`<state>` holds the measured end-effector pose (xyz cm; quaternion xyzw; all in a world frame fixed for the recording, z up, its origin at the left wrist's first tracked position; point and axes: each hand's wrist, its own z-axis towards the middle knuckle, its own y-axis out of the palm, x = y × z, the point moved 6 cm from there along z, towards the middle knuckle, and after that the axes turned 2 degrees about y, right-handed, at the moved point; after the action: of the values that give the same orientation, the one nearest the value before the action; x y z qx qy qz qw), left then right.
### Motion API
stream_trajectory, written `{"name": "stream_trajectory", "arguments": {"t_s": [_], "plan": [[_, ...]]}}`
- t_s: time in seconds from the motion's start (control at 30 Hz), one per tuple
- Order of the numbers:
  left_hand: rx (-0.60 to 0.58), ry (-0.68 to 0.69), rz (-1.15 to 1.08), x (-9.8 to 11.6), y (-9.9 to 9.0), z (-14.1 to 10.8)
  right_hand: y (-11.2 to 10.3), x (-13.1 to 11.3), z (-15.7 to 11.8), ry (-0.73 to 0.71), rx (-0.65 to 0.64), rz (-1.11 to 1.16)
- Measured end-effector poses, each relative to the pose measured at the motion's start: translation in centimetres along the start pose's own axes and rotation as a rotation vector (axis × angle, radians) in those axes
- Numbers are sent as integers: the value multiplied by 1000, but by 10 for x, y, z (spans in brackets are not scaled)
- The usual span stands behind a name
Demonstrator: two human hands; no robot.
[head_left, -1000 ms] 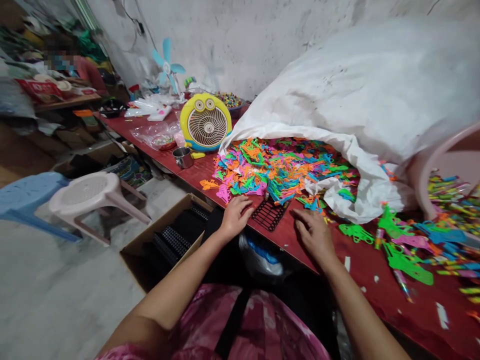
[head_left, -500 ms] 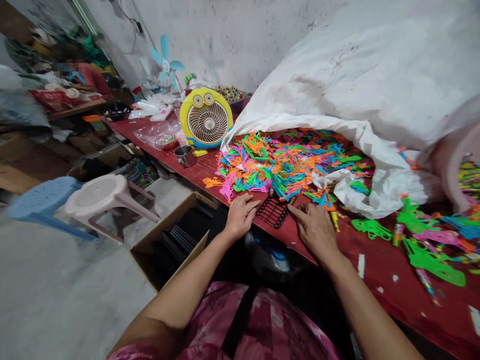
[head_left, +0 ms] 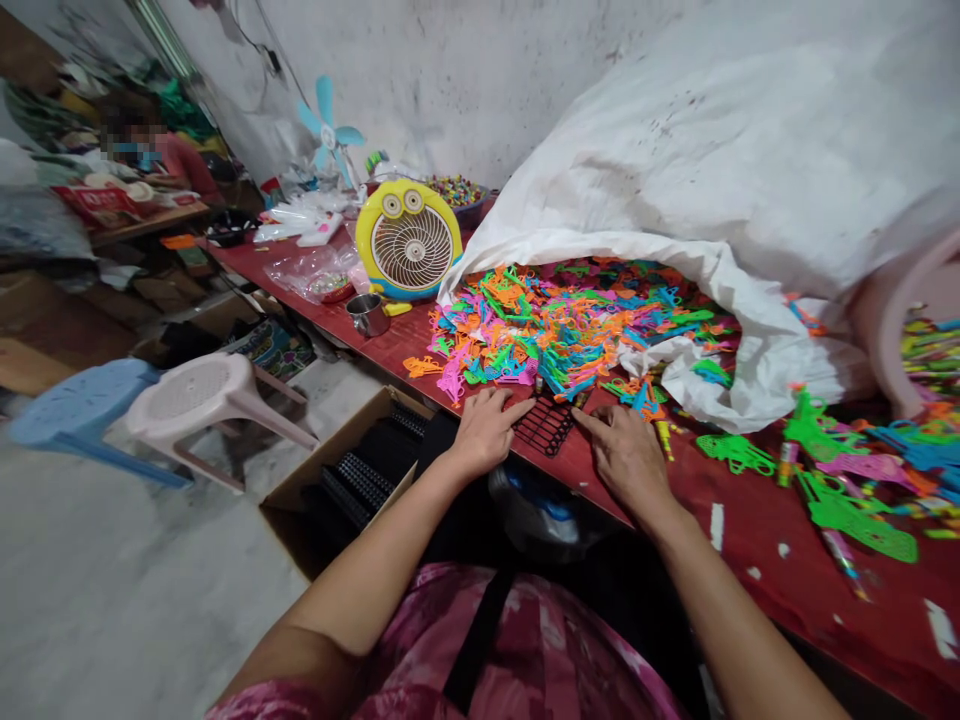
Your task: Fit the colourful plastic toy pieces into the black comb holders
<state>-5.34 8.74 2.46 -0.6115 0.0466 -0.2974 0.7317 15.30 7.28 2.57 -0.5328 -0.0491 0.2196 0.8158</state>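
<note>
A small black grid rack lies at the front edge of the red table, between my two hands. My left hand is at the rack's left side, its index finger stretched over the upper left corner. My right hand rests at the right side, index finger pointing to the rack's upper right corner. Both hands have fingers apart and hold nothing visible. Just behind the rack, a heap of colourful flat plastic pieces spills from a white sack.
A yellow fan and metal cup stand at the left. Below is a cardboard box of black racks. Green pieces and a pink tub are at the right. A person sits far left.
My left index finger has reached further right, over the rack's upper left corner. My right hand has barely moved. The view has shifted slightly.
</note>
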Motion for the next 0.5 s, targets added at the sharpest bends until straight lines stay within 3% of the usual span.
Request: {"name": "stream_trajectory", "arguments": {"t_s": [0.27, 0.4, 0.5], "plan": [[12, -3, -26, -4, 6, -5, -8, 10, -4, 92, 127, 248], [1, -5, -28, -5, 6, -5, -31, 24, -14, 292, 282, 66], [-19, -7, -9, -5, 6, -5, -43, 45, -17, 497, 187, -163]]}}
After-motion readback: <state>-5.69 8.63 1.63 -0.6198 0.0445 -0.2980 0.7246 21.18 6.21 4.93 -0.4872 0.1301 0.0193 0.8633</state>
